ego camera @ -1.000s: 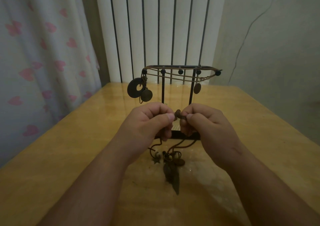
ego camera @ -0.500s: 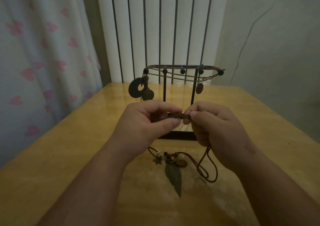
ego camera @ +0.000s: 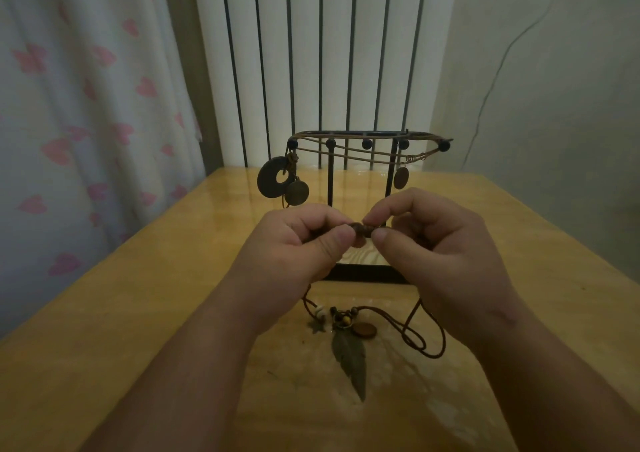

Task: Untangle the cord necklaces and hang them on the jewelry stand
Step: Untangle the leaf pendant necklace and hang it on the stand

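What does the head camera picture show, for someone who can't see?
The left hand and right hand pinch a brown necklace cord between them above a wooden table. A feather charm lies on the table below; behind is a jewelry stand with round pendants hanging.

The person's left hand (ego camera: 294,247) and right hand (ego camera: 440,254) are bare and broad across the back, with short, rounded fingers (ego camera: 311,218) and thumbnails (ego camera: 341,236) trimmed close. The left forearm (ego camera: 194,375) and right forearm (ego camera: 554,382) are bare too, uncovered down to the bottom edge of the view, where they lie in dim shadow.
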Tool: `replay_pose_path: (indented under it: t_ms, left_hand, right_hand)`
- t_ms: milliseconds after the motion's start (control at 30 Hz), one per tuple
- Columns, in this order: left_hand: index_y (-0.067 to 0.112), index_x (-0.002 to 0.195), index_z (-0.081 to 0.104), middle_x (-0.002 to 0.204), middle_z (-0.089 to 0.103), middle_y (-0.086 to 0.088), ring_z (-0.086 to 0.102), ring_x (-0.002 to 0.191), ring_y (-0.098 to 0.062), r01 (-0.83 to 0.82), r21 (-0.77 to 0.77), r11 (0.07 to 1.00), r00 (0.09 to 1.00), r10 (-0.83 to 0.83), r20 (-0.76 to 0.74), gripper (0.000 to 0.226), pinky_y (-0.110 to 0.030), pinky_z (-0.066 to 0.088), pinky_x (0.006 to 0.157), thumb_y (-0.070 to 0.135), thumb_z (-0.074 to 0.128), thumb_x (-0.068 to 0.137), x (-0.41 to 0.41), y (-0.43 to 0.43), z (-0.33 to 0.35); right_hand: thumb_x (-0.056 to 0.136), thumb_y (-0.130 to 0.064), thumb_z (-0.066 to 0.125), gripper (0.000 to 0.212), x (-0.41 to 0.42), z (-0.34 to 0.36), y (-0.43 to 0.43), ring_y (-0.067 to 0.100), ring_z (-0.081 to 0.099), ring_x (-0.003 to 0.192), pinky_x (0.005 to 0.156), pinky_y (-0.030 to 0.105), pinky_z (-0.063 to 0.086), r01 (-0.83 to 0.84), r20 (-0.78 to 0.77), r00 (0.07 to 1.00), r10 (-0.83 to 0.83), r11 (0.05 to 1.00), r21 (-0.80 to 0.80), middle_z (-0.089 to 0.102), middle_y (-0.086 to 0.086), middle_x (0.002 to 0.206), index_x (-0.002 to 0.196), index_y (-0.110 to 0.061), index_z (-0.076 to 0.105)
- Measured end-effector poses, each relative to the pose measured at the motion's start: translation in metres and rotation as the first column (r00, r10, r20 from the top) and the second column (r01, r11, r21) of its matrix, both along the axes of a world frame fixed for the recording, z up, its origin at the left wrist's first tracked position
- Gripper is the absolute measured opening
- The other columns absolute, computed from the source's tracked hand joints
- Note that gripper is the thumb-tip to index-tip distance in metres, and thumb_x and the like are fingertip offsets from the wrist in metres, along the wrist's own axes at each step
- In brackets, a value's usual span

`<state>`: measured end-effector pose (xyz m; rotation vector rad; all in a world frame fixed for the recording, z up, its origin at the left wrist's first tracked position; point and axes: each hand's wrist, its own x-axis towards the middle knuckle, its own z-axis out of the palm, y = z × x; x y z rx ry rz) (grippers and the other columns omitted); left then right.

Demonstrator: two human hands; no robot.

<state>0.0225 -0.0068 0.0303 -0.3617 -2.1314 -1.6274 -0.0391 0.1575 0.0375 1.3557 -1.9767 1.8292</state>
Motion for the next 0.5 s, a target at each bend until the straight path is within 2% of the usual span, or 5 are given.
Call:
replay_pose_path:
  t_ms: [100,233,300,400,500]
  left_hand:
    - [0.013,0.085,0.070,0.061,0.049,-0.002,0.041,0.054,-0.013,0.026,0.048,0.999,1.000,-0.027,0.012,0.023,-0.021,0.035,0.049,0.025,0.051,0.091,-0.0009,0.0011,-0.0001]
    - [0.014,0.084,0.068,0.065,0.050,-0.005,0.042,0.057,-0.019,0.043,0.070,0.997,0.999,-0.044,0.009,0.025,-0.025,0.036,0.051,0.026,0.049,0.092,-0.0017,0.0007,-0.0005]
    - [0.013,0.089,0.067,0.071,0.055,-0.003,0.050,0.063,-0.018,0.037,0.074,0.997,0.999,-0.037,-0.007,0.021,-0.025,0.041,0.056,0.024,0.050,0.090,-0.0009,0.0020,0.0008]
    - [0.023,0.097,0.064,0.089,0.061,0.004,0.058,0.086,-0.011,-0.111,0.086,0.990,0.989,0.119,-0.091,0.023,-0.020,0.047,0.073,0.021,0.055,0.077,-0.0015,0.0033,0.0031]
    - [0.027,0.084,0.057,0.079,0.051,0.009,0.049,0.077,-0.011,-0.288,0.076,0.955,0.923,0.298,-0.245,0.019,-0.020,0.042,0.066,0.028,0.059,0.066,-0.0009,0.0021,0.0045]
  right_hand:
    - [0.082,-0.017,0.060,0.008,0.0008,0.0005,-0.0006,0.011,0.043,0.051,0.047,0.016,0.037,0.046,-0.036,0.998,-0.046,0.999,0.009,0.048,-0.002,0.055,0.085,-0.019,0.067]
    - [0.083,-0.021,0.059,0.007,0.0026,0.0013,-0.0013,0.013,0.044,0.051,0.047,0.018,0.038,0.079,-0.047,0.996,-0.079,0.997,0.009,0.051,0.006,0.058,0.083,-0.022,0.066]
    - [0.084,-0.022,0.060,0.007,0.0034,0.0008,-0.0020,0.015,0.042,0.049,0.046,0.020,0.037,0.101,-0.055,0.993,-0.101,0.995,0.004,0.051,0.008,0.058,0.083,-0.021,0.066]
    - [0.090,-0.019,0.063,0.009,0.0035,-0.0011,-0.0041,0.016,0.043,0.049,0.047,0.021,0.037,0.148,-0.079,0.986,-0.147,0.989,0.005,0.051,0.005,0.056,0.083,-0.024,0.066]
    - [0.087,-0.020,0.061,0.009,0.0046,-0.0014,-0.0054,0.012,0.044,0.050,0.047,0.022,0.038,0.167,-0.081,0.983,-0.165,0.986,0.007,0.050,0.003,0.056,0.084,-0.028,0.065]
